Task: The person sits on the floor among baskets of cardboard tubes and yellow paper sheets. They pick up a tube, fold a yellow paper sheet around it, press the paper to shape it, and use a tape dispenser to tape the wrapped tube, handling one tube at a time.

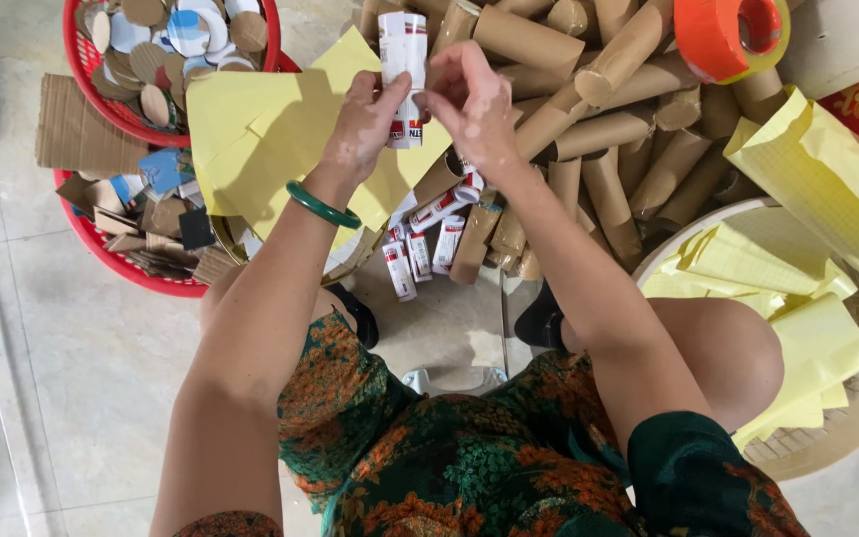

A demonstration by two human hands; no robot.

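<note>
My left hand (365, 124) and my right hand (474, 104) both grip an upright white paper-wrapped tube (403, 55) with red and dark print, held above a stack of yellow paper sheets (251, 139). A green bangle (322, 206) sits on my left wrist. Behind the hands lies a heap of bare brown cardboard tubes (589, 129). Several finished white-wrapped tubes (420, 244) lie on the floor below my hands.
Two red baskets (116, 114) at the left hold cardboard discs and scraps. An orange tape roll (733, 35) rests on the tube heap. Yellow paper bags (817, 179) fill a round woven tray (847, 438) at the right. The floor is tiled.
</note>
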